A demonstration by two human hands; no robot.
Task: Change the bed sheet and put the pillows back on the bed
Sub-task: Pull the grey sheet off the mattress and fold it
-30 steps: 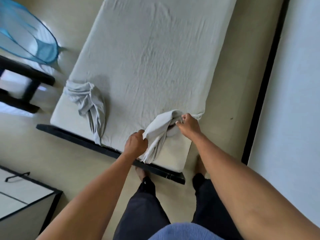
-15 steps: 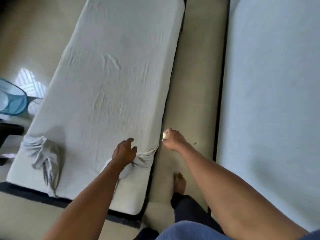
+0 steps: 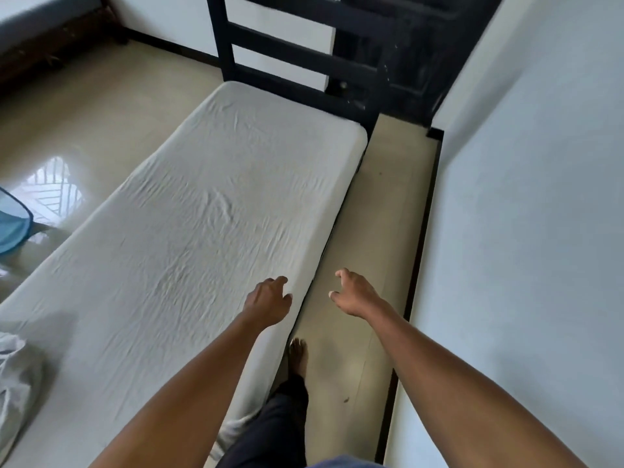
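Both hands empty beside the bed; sheet removal in progress.

The wrinkled pale grey fabric sheet [image 3: 202,238] covers the mattress in front of the black slatted headboard [image 3: 290,59]. Left hand [image 3: 268,300] hovers at the sheet's edge, fingers loosely curled, holding nothing; right hand [image 3: 354,293] hangs over the floor, fingers spread. The sheet appears light, limp and non-slip, best gathered at the headboard-end corners.
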